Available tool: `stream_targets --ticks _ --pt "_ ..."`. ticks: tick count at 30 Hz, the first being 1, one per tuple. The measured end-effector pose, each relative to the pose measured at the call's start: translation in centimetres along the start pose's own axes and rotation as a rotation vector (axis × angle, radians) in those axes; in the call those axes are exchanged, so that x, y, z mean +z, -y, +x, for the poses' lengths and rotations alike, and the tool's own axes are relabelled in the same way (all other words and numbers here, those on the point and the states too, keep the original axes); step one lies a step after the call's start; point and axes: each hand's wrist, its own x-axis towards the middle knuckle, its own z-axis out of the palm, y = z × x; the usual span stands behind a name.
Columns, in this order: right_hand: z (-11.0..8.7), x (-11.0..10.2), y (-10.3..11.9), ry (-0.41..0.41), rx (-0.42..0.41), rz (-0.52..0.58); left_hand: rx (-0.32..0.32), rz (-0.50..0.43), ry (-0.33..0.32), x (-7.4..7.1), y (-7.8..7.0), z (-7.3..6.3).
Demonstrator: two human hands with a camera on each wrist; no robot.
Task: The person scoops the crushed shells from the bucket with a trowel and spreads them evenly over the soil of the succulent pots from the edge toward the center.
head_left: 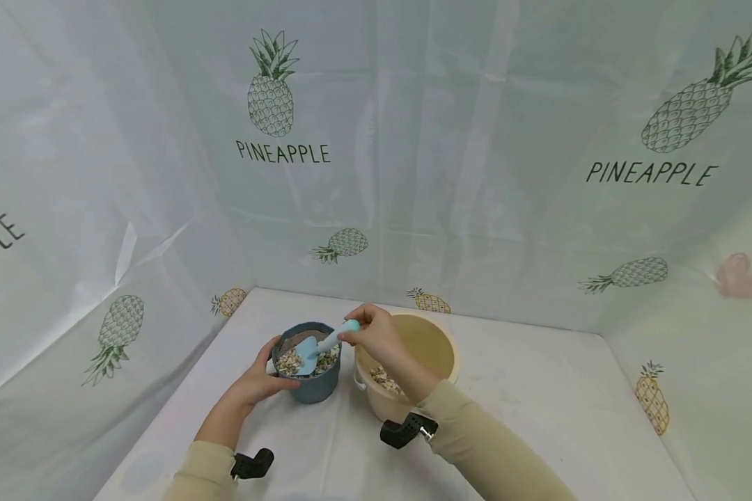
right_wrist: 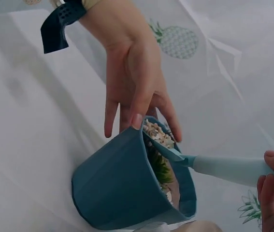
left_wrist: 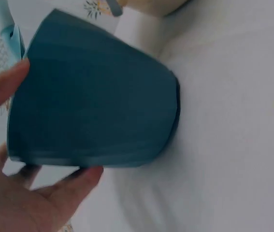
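My left hand (head_left: 257, 381) grips the left side of a round blue plant pot (head_left: 316, 392) on the table. Its thumb lies at the rim in the right wrist view, and the other fingers reach along the pot's far side. Pale gravel (head_left: 288, 362) and some green leaves (right_wrist: 160, 169) show inside. My right hand (head_left: 379, 337) pinches the handle end of a small light-blue trowel (head_left: 307, 353). The trowel's blade is down inside the pot, over the gravel. In the left wrist view the pot's wall (left_wrist: 98, 96) hides most of the trowel.
A cream bucket (head_left: 388, 405) with gravel (head_left: 384, 379) at its bottom stands right of the pot, under my right forearm. White cloth covers the table (head_left: 526, 403). Pineapple-print sheets (head_left: 451, 174) hang behind and at both sides.
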Motion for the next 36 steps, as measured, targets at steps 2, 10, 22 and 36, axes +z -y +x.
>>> stream_targets --ticks 2,10,22,36 --pt "0.2 0.2 0.3 0.016 -0.009 -0.016 0.013 0.035 0.032 -0.5 0.0 0.3" --pt "1.0 1.3 2.0 0.048 -0.038 -0.043 0.037 0.109 0.103 -1.6 0.4 1.4" --pt "2.0 2.5 2.7 0.036 -0.106 -0.090 0.049 0.008 0.118 -1.5 1.3 1.2" --pt "3.0 3.1 3.3 0.070 -0.213 -0.166 0.031 -0.048 0.144 -1.5 1.5 1.5"
